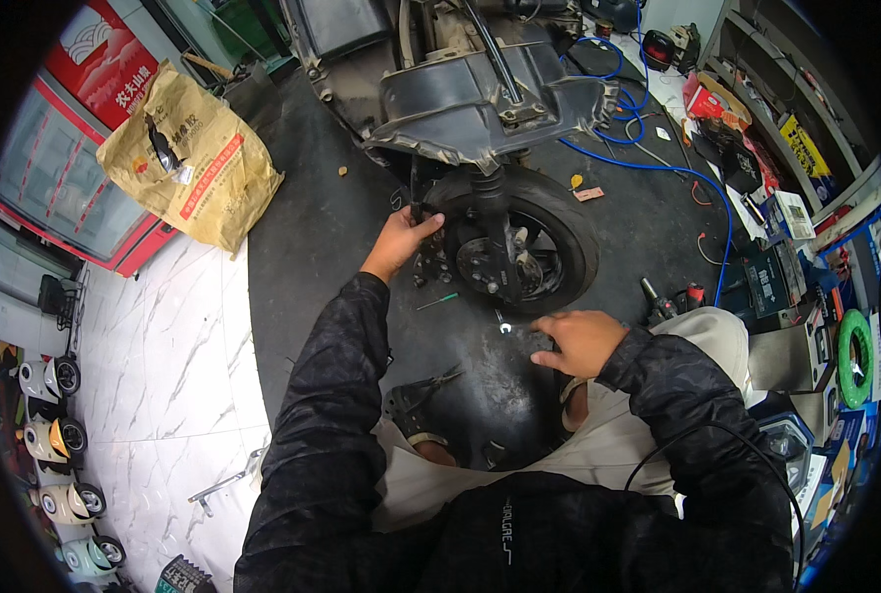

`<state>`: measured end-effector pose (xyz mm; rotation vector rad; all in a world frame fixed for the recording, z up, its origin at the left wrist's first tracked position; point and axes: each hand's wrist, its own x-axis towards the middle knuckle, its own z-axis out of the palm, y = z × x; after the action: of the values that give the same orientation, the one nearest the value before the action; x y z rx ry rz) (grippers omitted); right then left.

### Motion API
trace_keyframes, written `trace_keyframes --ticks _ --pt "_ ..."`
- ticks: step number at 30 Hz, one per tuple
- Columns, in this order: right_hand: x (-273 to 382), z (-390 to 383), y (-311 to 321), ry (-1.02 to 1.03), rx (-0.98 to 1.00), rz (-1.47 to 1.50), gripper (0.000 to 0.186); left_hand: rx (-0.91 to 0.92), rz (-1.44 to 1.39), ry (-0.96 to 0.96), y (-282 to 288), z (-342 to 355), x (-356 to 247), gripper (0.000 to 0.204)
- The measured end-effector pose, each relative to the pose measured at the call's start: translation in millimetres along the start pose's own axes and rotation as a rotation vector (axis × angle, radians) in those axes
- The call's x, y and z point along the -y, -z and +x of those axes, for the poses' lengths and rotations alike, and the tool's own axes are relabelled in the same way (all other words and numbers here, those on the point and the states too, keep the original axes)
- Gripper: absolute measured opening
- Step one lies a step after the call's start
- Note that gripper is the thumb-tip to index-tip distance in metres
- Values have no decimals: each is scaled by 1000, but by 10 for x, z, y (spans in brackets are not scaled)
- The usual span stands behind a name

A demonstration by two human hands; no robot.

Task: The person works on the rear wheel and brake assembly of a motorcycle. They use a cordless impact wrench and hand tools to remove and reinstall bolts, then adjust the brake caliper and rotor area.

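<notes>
My left hand is closed round a dark, narrow upright part beside the front wheel's left edge. Its lower end is hard to make out. The wheel's black tire stands under the scooter's stripped front end, with a fork leg running down across its rim. My right hand hovers right of centre, index finger and thumb apart with nothing visible between them. Just left of its fingertips lies a metal wrench. A thin green-handled screwdriver rests on the dark floor below my left hand.
Black body panels overhang the wheel. Pliers lie by my left foot. A blue hose winds along the right, near tools and cluttered shelves. A large tan sack and a red-framed cooler stand left.
</notes>
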<state>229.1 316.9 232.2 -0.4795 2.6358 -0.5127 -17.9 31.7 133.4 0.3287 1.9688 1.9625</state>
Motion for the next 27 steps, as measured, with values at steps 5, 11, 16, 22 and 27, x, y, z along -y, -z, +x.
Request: trace_keyframes --ticks 5,11,16,22,27 --pt "3 17 10 -9 17 -28 54 -62 471 -18 1 41 312 36" --pt "73 56 -7 -19 66 -33 55 -215 726 -287 -142 -130 595 54" --pt "93 83 -90 0 86 -47 54 -259 664 -196 -208 -222 671 73" --pt "89 101 -136 12 86 -47 53 -398 693 41 -393 -272 764 80" --pt "93 114 -133 13 82 -39 52 -503 503 8 -552 -321 890 81"
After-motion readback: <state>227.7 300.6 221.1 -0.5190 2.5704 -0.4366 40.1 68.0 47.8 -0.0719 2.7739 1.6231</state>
